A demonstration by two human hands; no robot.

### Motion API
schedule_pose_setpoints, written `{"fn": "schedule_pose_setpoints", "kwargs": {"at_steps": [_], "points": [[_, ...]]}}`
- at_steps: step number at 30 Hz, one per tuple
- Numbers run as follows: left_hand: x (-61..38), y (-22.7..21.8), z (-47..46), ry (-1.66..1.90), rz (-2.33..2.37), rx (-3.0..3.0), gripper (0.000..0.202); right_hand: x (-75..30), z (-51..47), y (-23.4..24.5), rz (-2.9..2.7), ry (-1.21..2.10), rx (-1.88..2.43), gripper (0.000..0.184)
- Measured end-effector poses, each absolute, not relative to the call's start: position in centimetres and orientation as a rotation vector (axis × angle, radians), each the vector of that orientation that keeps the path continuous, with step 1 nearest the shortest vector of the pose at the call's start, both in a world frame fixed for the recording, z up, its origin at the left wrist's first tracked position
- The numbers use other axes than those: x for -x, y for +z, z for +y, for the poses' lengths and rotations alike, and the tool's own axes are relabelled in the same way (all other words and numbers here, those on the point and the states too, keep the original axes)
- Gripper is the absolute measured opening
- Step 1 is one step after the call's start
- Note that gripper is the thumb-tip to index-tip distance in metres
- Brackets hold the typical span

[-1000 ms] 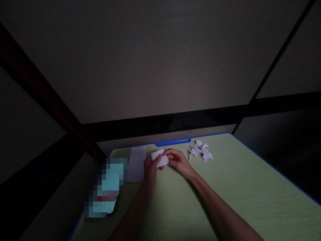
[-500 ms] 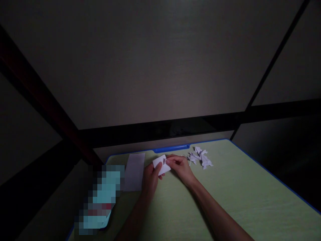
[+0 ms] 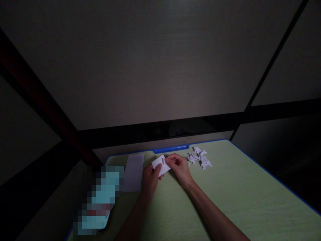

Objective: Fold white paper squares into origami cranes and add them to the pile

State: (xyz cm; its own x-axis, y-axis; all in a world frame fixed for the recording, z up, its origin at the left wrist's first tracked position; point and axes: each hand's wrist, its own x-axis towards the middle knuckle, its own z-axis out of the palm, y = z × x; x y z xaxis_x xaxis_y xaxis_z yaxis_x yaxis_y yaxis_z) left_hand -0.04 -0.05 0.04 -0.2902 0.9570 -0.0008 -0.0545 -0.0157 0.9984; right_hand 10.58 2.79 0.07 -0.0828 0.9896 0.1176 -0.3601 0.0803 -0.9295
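Between both hands, above the table's far half, is a small piece of folded white paper [image 3: 160, 166], with a raised flap near its upper right side. My left hand [image 3: 151, 174] grips its left and lower part, thumb on top and fingers underneath. My right hand [image 3: 178, 164] pinches the paper's right edge by the flap, with thumb and bent fingertips together. Just right of my right hand lie several folded white paper figures [image 3: 200, 157], close together. A flat white sheet of paper [image 3: 134, 172] rests left of my left hand.
The light green table [image 3: 240, 187] has a blue rim and a blue tray groove [image 3: 171, 149] along its far edge. A pixelated, pale teal object [image 3: 100, 197] sits at the left edge. Dark panels [image 3: 160, 67] rise behind the table.
The flap on the folded paper looks longer and more lifted beside my right fingertips. Both hands keep their hold, and the view has shifted very slightly.
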Motion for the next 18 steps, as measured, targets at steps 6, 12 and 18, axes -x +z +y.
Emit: {"fn": "schedule_pose_setpoints", "kwargs": {"at_steps": [6,12,18], "points": [[0.19,-0.39,0.08,1.456,1.375,-1.04,0.023,-10.61,2.89,-0.07,-1.083,1.372,0.826,0.014],[-0.38,0.0,-0.06,1.44,1.368,-1.044,0.024,-10.26,2.69,-0.24,-1.009,1.311,0.881,0.015],[-0.42,0.13,-0.24,1.44,1.364,-1.038,0.026,-10.07,2.56,-0.36,-1.015,1.26,0.895,0.016]]}}
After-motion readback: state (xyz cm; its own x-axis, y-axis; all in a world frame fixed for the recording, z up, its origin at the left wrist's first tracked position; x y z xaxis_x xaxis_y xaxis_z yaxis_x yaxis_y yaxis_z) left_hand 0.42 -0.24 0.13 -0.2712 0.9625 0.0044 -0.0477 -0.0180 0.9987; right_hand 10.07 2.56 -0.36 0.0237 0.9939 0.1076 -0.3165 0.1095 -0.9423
